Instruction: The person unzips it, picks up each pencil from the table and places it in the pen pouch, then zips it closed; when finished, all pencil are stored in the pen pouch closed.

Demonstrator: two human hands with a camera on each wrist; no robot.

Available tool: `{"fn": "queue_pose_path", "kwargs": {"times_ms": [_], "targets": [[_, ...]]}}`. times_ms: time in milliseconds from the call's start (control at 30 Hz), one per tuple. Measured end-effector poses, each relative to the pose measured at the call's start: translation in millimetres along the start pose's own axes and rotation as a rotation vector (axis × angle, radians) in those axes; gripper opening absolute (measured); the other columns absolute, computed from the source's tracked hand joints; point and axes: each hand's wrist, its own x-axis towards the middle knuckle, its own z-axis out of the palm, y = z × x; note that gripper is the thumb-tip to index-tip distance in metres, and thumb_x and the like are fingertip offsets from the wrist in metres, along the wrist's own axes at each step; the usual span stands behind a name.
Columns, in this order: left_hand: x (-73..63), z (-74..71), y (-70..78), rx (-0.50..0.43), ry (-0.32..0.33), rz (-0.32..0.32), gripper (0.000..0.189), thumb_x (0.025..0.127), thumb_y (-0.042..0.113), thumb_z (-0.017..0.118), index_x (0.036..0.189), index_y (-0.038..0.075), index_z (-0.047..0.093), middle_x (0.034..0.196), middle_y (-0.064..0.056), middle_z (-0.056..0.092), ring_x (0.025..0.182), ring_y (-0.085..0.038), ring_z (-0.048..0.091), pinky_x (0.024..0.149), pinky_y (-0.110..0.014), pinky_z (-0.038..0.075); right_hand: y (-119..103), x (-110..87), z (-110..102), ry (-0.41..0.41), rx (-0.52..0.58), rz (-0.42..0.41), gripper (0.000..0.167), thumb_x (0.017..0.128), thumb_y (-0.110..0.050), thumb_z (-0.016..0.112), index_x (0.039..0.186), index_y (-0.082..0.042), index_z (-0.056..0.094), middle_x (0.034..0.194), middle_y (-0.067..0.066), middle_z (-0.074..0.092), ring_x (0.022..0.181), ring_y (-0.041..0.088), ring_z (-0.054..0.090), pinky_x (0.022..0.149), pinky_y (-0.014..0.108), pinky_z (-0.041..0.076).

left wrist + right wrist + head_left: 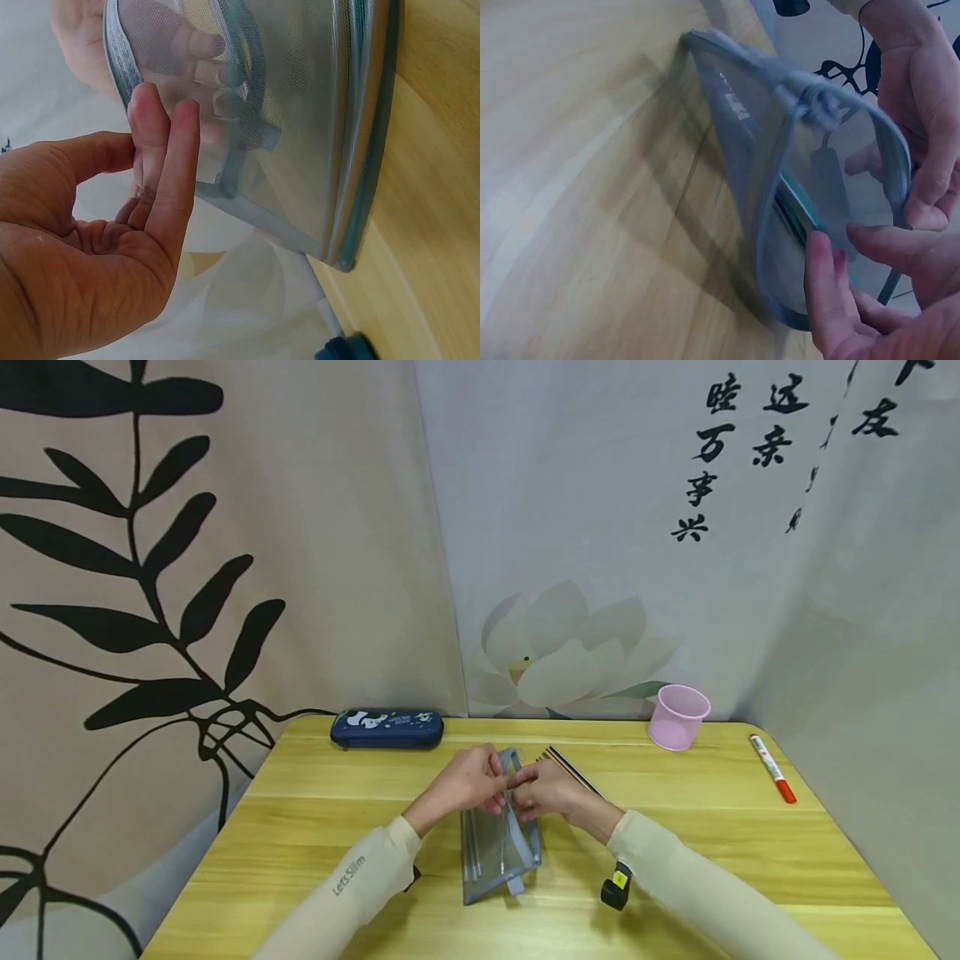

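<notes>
A see-through grey mesh zip pouch (487,843) stands tilted on the table, its mouth turned up and away. My left hand (472,779) pinches the rim at the left side of the mouth; the left wrist view shows its thumb and fingers (176,157) at the grey edging. At the mouth is my right hand (551,789), thumb and forefinger spread apart, other fingers loosely bent. These fingers show through the mesh in the left wrist view. Slim teal and brown pencils (356,135) lie along the pouch's lower side. More dark, striped pencils (573,770) lie behind my right hand.
A navy pencil case (387,729) sits at the back left of the wooden table (337,827). Towards the back right stands a pink cup (678,718). A white marker with a red cap (772,768) lies near the right edge. Printed curtains hang behind.
</notes>
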Motion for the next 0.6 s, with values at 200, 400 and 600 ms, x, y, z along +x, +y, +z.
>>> {"fn": "queue_pose_path", "kwargs": {"times_ms": [200,400,600], "targets": [[-0.8,-0.3,-1.5,0.0,0.0,-0.003,0.008,0.101,0.006,0.065,0.099,0.003,0.057,0.072,-0.01,0.073,0.058,-0.02,0.074,0.071,-0.051,0.069,-1.7,-8.1,-4.2,0.022,-0.013,-0.009,0.035,0.096,-0.011,0.074,0.125,0.006,0.07,0.099,0.018,0.08,0.081,0.02,0.079,0.075,0.037,0.07],[-3.3,-1.4,-2.5,0.02,0.006,0.005,0.006,0.1,0.004,0.063,0.098,0.003,0.058,0.071,-0.01,0.074,0.065,-0.032,0.078,0.069,-0.052,0.069,1.4,-15.0,-17.4,0.064,-0.019,-0.033,0.035,0.101,-0.017,0.069,0.127,0.006,0.068,0.113,0.026,0.077,0.09,0.027,0.079,0.079,0.041,0.07],[-3.2,-2.1,-1.6,0.018,0.005,-0.007,0.006,0.101,0.005,0.064,0.099,0.003,0.058,0.073,-0.01,0.074,0.072,-0.037,0.079,0.071,-0.053,0.069,10.7,-15.2,-40.2,0.162,-0.057,-0.047,0.038,0.103,-0.025,0.068,0.128,0.004,0.069,0.111,0.02,0.076,0.087,0.027,0.078,0.07,0.039,0.068]]}}
